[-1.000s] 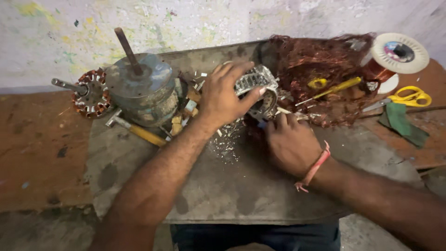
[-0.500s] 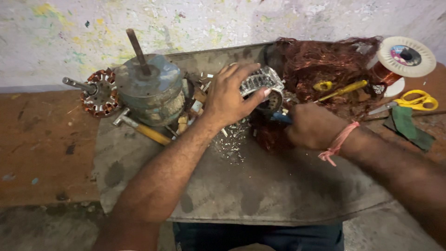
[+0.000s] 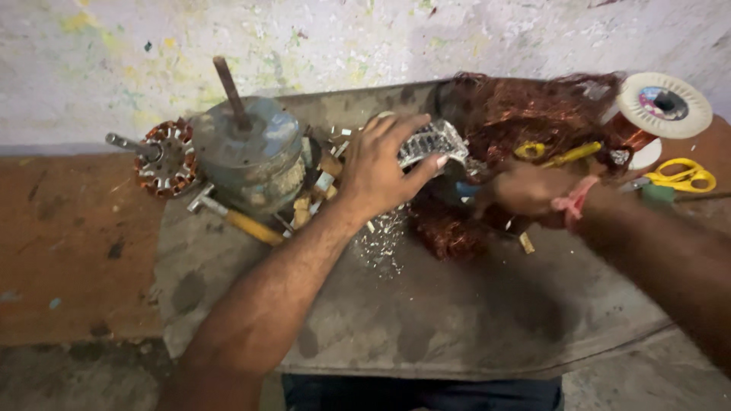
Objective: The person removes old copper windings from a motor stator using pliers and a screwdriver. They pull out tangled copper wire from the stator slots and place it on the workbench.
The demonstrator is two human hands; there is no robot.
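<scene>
head-worn view, looking down, close

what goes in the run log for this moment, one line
left hand: gripping stator | right hand: by copper wire, blurred | motor left | scissors right

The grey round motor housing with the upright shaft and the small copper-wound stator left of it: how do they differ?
The grey round motor housing is larger and closed, its dark shaft rising tilted from the top. The small copper-wound stator is open, showing reddish windings and pale slots, its short shaft pointing left. Both lie untouched by the left hand or the right hand, and both are round motor parts.
</scene>
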